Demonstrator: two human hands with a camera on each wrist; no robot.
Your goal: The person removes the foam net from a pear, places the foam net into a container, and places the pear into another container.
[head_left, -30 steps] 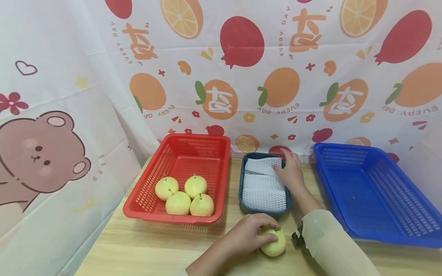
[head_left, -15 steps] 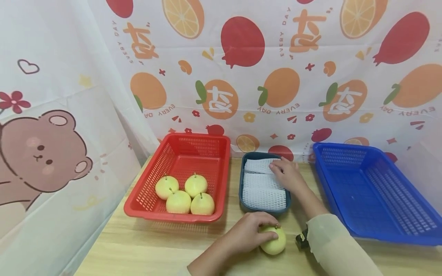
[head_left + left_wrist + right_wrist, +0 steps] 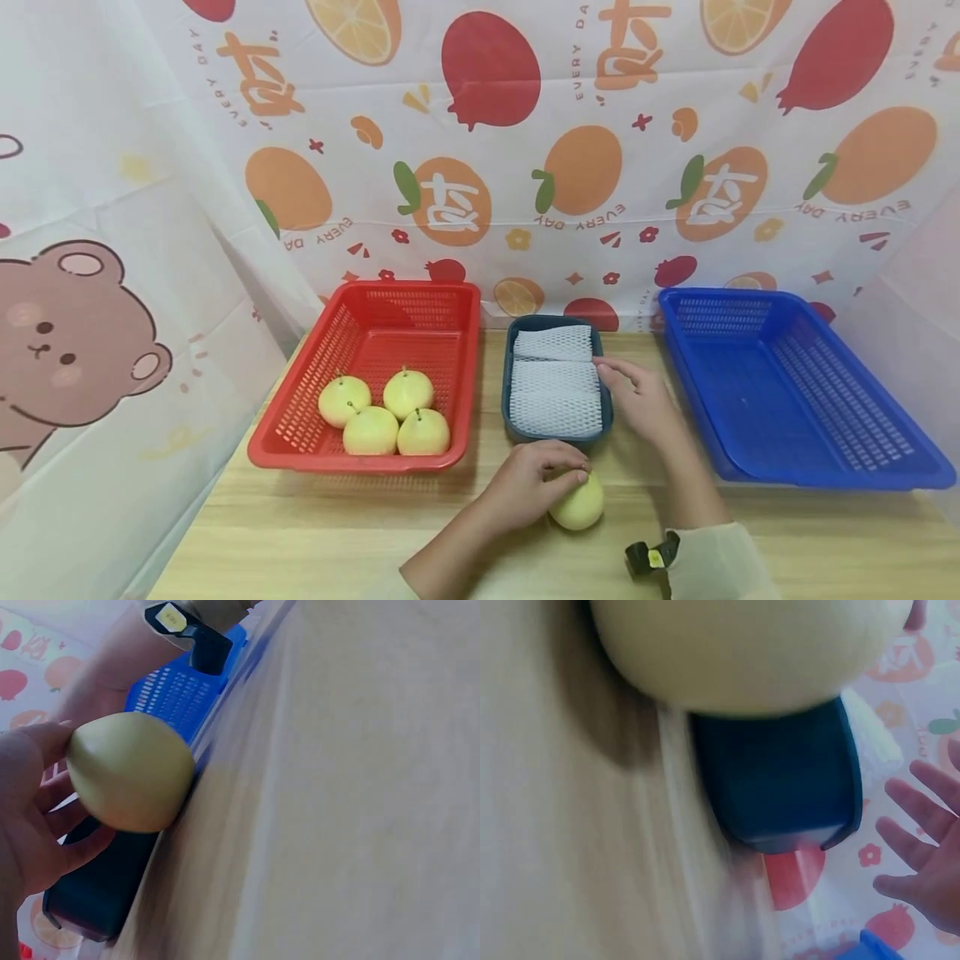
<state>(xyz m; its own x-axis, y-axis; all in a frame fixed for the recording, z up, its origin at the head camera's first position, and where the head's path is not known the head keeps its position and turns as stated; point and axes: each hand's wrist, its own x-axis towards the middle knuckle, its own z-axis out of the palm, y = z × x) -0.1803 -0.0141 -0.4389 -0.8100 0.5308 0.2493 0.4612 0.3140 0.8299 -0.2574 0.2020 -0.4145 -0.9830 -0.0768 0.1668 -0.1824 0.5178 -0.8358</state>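
My left hand (image 3: pixel 525 487) grips a pale yellow pear (image 3: pixel 581 504) low over the table, its stem upward in the head view. In the left wrist view the thumb and fingers lie around one side of the pear. Just beyond stands a dark teal box (image 3: pixel 780 776) holding white foam net sleeves (image 3: pixel 555 392) laid in rows. Beside the box's right rim is my right hand (image 3: pixel 637 400), holding nothing. Its fingers are spread apart in the right wrist view, with the index fingertip right at the rim in the head view.
A red basket (image 3: pixel 360 462) with several pears (image 3: pixel 371 431) stands to the left. On the right is a blue basket (image 3: pixel 832 477). A printed cloth (image 3: pixel 570 83) hangs behind, and a black wrist camera (image 3: pixel 651 557) sits at the right sleeve.
My right hand has drawn back from the foam sleeves to the right side of the box. The left hand keeps its grip on the pear, and the head view has shifted slightly.
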